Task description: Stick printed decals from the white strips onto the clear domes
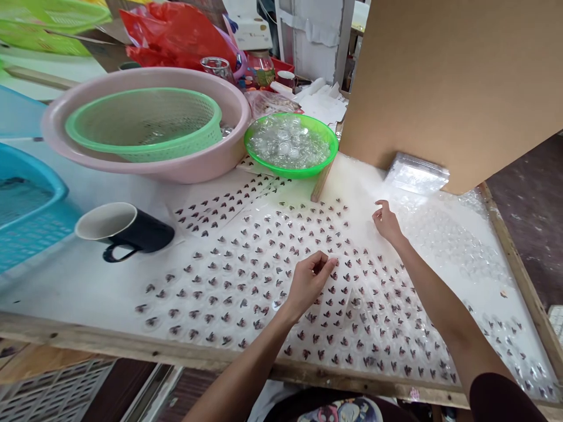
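Observation:
My left hand (309, 282) hovers over the white work board (101, 287), fingers curled in a pinch above rows of clear glass domes with small dark prints (229, 281); what it pinches is too small to make out. My right hand (386, 221) reaches farther back, fingers bent, touching the board beside a spread of plain clear domes (457, 246). A sheet of printed pictures (211, 211) lies behind the domes. A green bowl (323, 167) heaped with clear domes stands at the back.
A black mug (127, 231) lies on its side at left. A pink basin (185, 167) holds a green basket (145, 126). A blue basket (26, 205) sits far left. A cardboard sheet (448, 82) leans at back right, a bag stack (416, 173) under it.

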`<act>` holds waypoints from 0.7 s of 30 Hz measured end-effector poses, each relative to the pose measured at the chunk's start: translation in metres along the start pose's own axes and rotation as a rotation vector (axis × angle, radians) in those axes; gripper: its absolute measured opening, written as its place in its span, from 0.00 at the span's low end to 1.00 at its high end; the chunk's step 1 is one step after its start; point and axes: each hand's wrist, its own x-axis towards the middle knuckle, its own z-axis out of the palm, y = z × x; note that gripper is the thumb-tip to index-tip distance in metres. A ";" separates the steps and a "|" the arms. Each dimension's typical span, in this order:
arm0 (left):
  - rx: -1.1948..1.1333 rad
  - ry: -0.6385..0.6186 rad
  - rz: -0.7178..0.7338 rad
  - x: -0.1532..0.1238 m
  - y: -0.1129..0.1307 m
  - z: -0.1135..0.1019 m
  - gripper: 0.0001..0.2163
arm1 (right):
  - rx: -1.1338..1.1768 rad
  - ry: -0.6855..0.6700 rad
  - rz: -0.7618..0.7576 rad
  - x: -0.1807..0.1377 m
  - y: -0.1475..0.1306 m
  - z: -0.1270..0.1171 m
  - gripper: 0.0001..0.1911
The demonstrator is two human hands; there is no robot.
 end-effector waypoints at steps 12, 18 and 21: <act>-0.013 -0.007 0.031 0.002 -0.010 -0.001 0.17 | 0.100 -0.012 0.003 -0.027 -0.009 -0.012 0.10; -0.016 -0.001 0.037 0.002 -0.008 -0.001 0.17 | 0.204 -0.241 0.147 -0.043 0.001 -0.012 0.08; -0.011 0.007 0.035 0.002 -0.008 -0.001 0.17 | 0.168 -0.249 0.181 -0.047 0.002 -0.009 0.06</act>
